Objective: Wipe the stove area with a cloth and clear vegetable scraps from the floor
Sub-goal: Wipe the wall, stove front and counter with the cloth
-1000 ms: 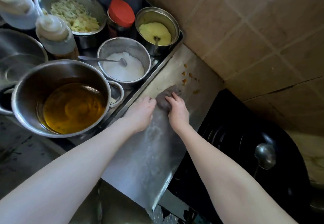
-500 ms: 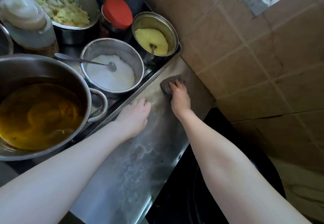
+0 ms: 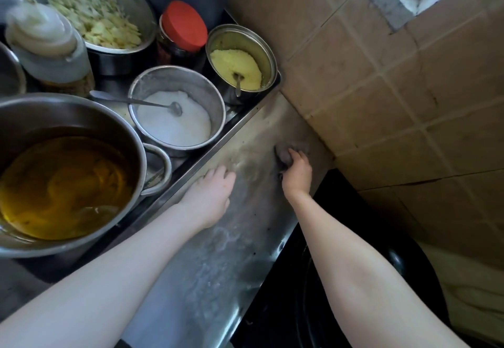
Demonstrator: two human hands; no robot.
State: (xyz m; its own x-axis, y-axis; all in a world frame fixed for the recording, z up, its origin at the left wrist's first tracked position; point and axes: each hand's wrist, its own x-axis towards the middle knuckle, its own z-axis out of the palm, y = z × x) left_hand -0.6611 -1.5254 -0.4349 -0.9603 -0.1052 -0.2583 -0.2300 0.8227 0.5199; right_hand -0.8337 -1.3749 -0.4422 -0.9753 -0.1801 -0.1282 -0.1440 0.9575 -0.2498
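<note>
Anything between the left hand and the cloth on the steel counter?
No object: the head view shows only bare steel counter, smeared with pale residue, between the left hand and the cloth that the right hand grips.

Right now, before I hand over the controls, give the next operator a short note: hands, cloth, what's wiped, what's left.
Right hand grips the dark grey cloth, pressed on the flat stainless-steel counter strip near the brown tiled wall.
Left hand rests flat on the strip, holding nothing.
Done: strip shows wipe smears, no scraps visible on it.
To do: finish wiping; floor is out of view, scraps there unchecked.
</note>
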